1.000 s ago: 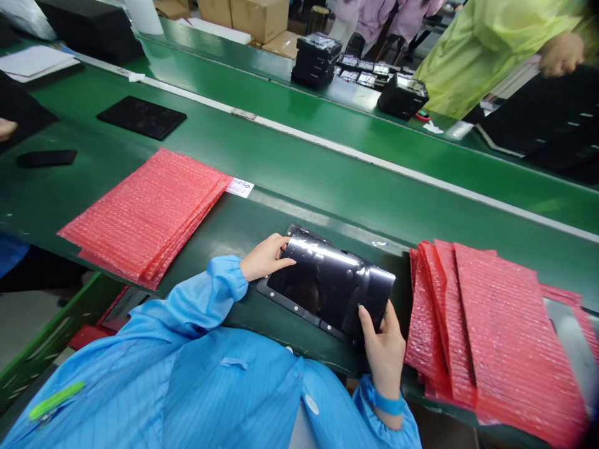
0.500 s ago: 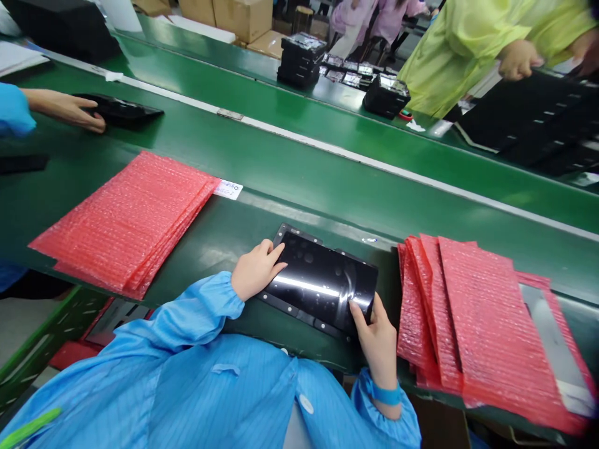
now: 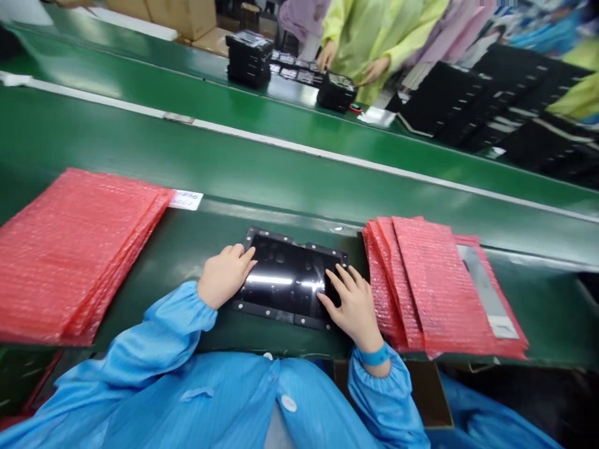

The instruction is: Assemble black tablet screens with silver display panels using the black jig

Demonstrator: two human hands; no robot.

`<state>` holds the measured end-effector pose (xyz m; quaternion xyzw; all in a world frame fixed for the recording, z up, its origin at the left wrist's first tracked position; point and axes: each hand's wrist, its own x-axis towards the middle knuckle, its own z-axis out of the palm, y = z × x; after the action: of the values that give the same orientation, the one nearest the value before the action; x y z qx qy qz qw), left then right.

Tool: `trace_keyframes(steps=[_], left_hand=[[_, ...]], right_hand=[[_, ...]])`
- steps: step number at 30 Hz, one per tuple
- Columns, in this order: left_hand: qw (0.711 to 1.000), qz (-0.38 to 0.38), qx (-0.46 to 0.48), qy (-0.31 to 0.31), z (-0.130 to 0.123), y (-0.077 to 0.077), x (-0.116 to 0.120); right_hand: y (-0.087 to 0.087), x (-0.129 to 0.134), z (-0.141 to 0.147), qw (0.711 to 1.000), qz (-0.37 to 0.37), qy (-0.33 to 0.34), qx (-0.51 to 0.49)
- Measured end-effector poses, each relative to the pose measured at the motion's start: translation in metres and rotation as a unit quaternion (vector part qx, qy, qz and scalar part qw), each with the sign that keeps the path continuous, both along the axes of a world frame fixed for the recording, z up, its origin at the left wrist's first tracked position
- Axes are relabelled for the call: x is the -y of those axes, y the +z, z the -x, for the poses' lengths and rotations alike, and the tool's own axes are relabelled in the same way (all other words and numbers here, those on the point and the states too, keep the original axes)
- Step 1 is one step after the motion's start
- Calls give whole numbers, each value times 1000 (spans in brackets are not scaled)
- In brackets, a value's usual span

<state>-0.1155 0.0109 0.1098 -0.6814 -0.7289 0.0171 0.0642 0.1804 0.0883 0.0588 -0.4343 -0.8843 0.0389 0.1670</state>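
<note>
A glossy black display panel [image 3: 281,280] lies within a flat black frame [image 3: 285,317] dotted with silver round spots, on the green work surface in front of me. My left hand [image 3: 223,274] is closed at the panel's left edge, its index finger and thumb on the glass and the other fingers curled. My right hand [image 3: 350,299] rests with spread fingers on the panel's right end, gripping nothing. A blue band circles the right wrist.
Red bubble-wrap pouches [image 3: 84,249] are stacked at left, beside a white label [image 3: 186,199]. More red pouches [image 3: 435,280] lie at right, one around a grey-white panel [image 3: 484,290]. Across the bench [image 3: 281,168] are black stacks [image 3: 250,59] and a person in yellow [image 3: 379,37].
My right hand has gone from holding the panel's right edge to lying spread on it. The panel's right end now sits lower in the frame. My view has swung right.
</note>
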Motion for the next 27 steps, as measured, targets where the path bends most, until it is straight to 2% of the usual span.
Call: trace_keyframes(steps=[4,9,13,17,21,24,27], left_hand=[[999,-13,-19,-32,8,-2,0],[995,-4,12,-97,27,-19,8],[994,56,28,-85,34,-29,13],[995,61,16,-75,33,-32,15],[998,32,18,-54,22,-36,15],[999,-25,20,-29,11,-43,14],[996,-69,52,-28,6,-52,12]], right_hand=[[8,0,1,999,39,-19,5],[11,3,-1,997,79,-3,24],[10,5,-2,997,66,-8,41],[20,2,3,997,49,-13,56],[37,-8,26,996,60,-33,65],[38,-18,56,998,43,32,37],[27,-25,87,994,4,104,-11]])
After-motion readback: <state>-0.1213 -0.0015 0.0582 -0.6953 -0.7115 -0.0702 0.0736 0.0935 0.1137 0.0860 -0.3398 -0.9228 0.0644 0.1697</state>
